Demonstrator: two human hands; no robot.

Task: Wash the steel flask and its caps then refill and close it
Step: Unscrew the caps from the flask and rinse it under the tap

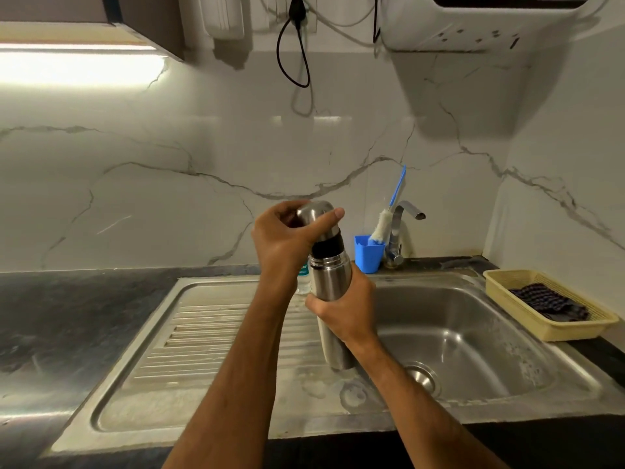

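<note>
A: Where's your steel flask point(329, 282)?
B: Upright, over the sink point(473, 333) edge. Your right hand point(345, 309) wraps its body; left hand point(287, 238) curls round the outer cap point(316, 214).

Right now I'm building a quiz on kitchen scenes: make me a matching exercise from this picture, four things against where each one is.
Things:
1. steel flask
2. bottle brush
3. dark cloth
4. outer cap

Places:
A. in the yellow basket right of the sink
B. under the left hand, on top of the flask
C. standing in the blue cup by the tap
D. gripped round its body by the right hand

Pairs: 1-D, 2-C, 3-A, 4-B
</note>
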